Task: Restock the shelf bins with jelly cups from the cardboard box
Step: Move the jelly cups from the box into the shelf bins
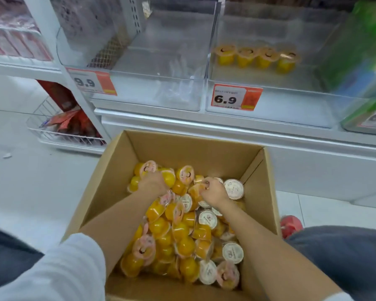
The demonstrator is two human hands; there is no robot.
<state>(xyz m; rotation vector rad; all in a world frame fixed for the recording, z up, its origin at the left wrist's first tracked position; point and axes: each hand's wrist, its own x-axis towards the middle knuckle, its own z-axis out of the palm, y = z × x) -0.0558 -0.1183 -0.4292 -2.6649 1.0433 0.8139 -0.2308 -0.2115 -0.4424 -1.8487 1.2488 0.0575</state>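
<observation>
reaching into cardboard box [182,148] with left hand [153,184] and right hand [214,192], each grip curled on jelly cups [182,231]. best lifted by bodies, set upright in shelf bin [291,105].

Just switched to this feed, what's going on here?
A person is leaning over an open cardboard box piled with jelly cups, with both hands down in it. The left hand grips cups at the far side of the pile, and the right hand pinches one beside it. Neither hand is clear of the box yet. Ahead, the shelf bin with the 6.9 price tag holds only four cups, in a row at its back.
</observation>
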